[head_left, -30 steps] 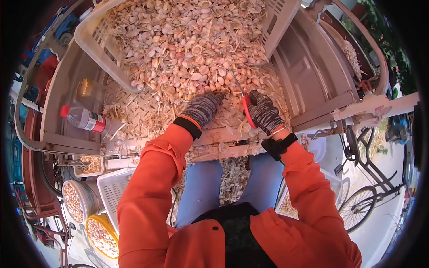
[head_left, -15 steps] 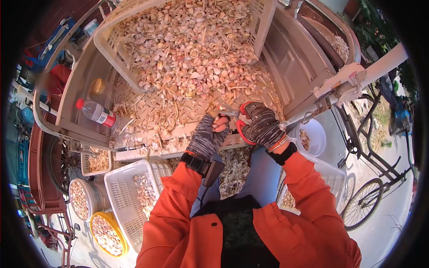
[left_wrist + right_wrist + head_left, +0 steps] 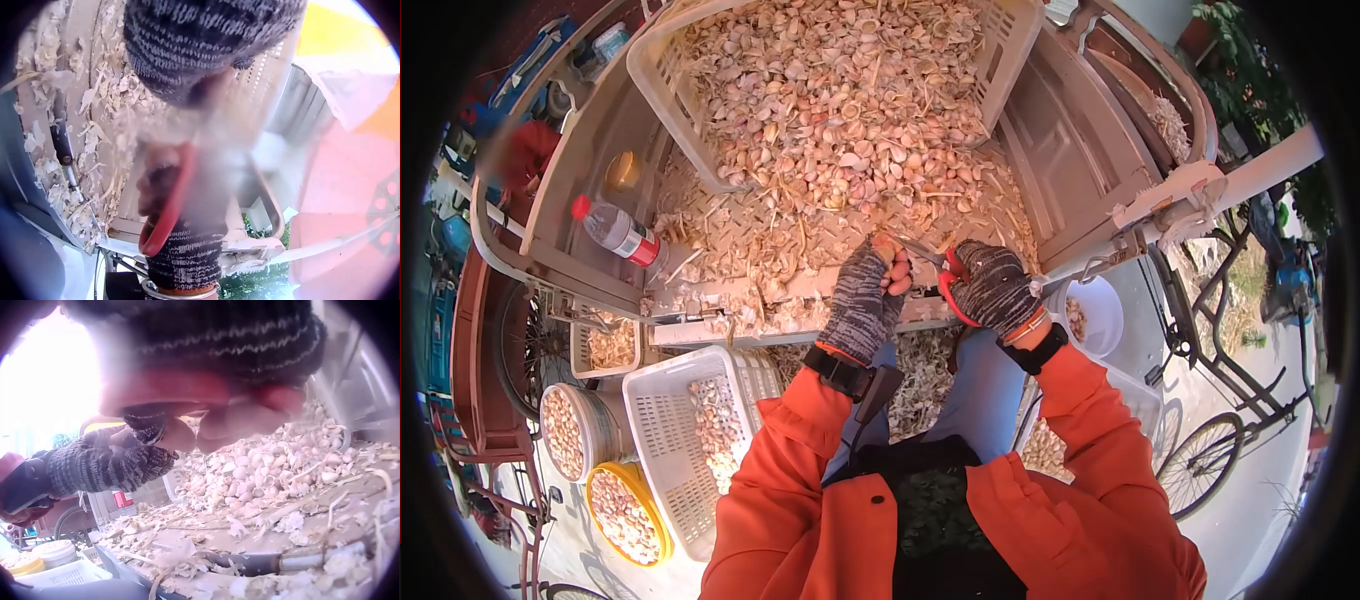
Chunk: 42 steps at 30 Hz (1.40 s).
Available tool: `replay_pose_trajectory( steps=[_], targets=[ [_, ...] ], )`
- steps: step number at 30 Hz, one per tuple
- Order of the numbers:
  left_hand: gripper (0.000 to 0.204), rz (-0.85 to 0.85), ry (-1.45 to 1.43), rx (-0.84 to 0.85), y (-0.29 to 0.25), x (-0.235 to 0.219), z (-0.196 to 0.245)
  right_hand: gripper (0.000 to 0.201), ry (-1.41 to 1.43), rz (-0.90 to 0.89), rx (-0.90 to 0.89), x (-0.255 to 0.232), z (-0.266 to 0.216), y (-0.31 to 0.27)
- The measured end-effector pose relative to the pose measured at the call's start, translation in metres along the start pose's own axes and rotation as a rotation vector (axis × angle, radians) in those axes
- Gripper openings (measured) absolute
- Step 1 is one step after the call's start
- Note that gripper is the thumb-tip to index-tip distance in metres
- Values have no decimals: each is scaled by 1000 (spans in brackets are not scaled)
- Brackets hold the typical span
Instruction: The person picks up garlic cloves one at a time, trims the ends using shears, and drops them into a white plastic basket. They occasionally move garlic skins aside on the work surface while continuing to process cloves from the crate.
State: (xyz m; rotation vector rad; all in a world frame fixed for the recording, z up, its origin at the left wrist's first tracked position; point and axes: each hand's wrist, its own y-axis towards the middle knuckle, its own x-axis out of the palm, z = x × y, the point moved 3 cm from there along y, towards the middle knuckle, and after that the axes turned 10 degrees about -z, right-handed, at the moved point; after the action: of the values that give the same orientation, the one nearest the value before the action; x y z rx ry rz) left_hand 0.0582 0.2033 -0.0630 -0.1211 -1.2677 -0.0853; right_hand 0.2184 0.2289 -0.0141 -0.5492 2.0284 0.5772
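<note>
In the head view my gloved right hand (image 3: 995, 285) grips red-handled scissors (image 3: 949, 290), whose blades point left. My gloved left hand (image 3: 862, 305), fingers curled and bare fingertips showing, pinches a small tan piece of garlic (image 3: 884, 244) right at the blade tips. Much of that piece is hidden by the fingers. Both hands are close together over the front edge of the cart bed. A red scissor handle (image 3: 167, 228) shows in the left wrist view. Beyond the hands lies a heap of garlic cloves (image 3: 830, 110), spilling out of a tipped plastic crate (image 3: 665, 95).
A red-capped plastic bottle (image 3: 615, 232) lies at the bed's left side. Below are a white crate (image 3: 655, 420), a yellow bucket (image 3: 662, 535) and a white bucket (image 3: 590, 430), all with garlic inside. A white tub (image 3: 1105, 320) stands right, near a bicycle (image 3: 1200, 460). Dry skins (image 3: 750, 270) litter the bed.
Both hands have drawn back from the heap's edge towards the body. My left hand has turned and come up to the scissors, with garlic now at its fingertips.
</note>
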Motion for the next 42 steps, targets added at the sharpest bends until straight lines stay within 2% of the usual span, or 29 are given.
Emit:
replay_pose_trajectory(
  steps=[1,2,3,4,5,6,8,9,10,12,14,15,16,18,20,21,22,23,24,26,28,30,32,33,34,36,37,40,42],
  targets=[
    [10,-36,48,2,0,-5,3,28,-30,-136,95,7,3,4],
    [12,-70,95,4,-2,-3,8,28,-30,-151,89,14,6,10],
    [14,14,132,2,-7,-3,10,27,54,-177,107,24,11,17],
    [14,23,124,11,-15,-4,22,25,136,-201,125,31,16,27],
    [15,12,155,44,-27,-9,43,25,178,-229,262,30,20,41],
    [16,0,185,75,-41,-20,64,25,171,-241,256,30,23,58],
    [29,94,453,257,-95,-53,114,27,11,-111,224,29,29,92],
    [27,202,589,359,-125,-75,139,27,9,-117,224,34,30,106],
    [23,411,799,407,-156,-105,162,29,20,-94,136,40,26,120],
    [27,613,1061,256,-222,-172,194,31,30,-75,45,60,27,143],
    [41,768,1986,-122,-267,-230,207,31,109,-87,-59,96,37,161],
    [52,931,2175,-711,-266,-205,199,32,74,-183,86,92,21,163],
    [57,1107,2190,-983,-248,-160,190,32,72,-183,83,96,20,164],
    [45,986,2410,-389,-225,-125,185,34,57,-103,46,103,22,162],
    [31,589,2073,209,-181,-85,176,37,-61,-60,21,109,20,159],
    [21,452,1860,313,-150,-48,165,37,-40,-62,18,111,21,159],
    [17,394,1779,213,-125,-30,158,37,-19,-61,13,108,20,159],
    [16,258,1750,272,-98,-23,147,35,-51,-119,45,103,18,156],
    [14,209,1693,225,-70,-26,135,35,-52,-106,42,97,17,151],
    [15,-1,1832,358,-12,-35,117,33,2,-164,200,86,29,135],
    [21,-61,2065,588,40,-32,102,28,194,85,223,59,34,114],
    [28,-121,2199,573,74,-25,92,25,10,264,147,34,46,89],
    [37,-120,2422,385,102,-27,77,25,81,233,223,19,54,69],
    [46,-81,2462,209,112,-28,71,24,147,194,283,14,61,64],
    [46,-88,2469,207,115,-28,67,24,153,199,288,18,75,59],
    [49,-37,2445,-82,114,-20,64,23,376,243,284,18,74,57],
    [48,104,2010,-276,108,-22,62,22,203,208,299,11,72,47],
    [40,99,1945,-221,78,-31,57,20,399,187,303,30,89,45],
    [36,101,1911,-216,67,-41,67,20,340,191,294,22,74,43]
  ],
)
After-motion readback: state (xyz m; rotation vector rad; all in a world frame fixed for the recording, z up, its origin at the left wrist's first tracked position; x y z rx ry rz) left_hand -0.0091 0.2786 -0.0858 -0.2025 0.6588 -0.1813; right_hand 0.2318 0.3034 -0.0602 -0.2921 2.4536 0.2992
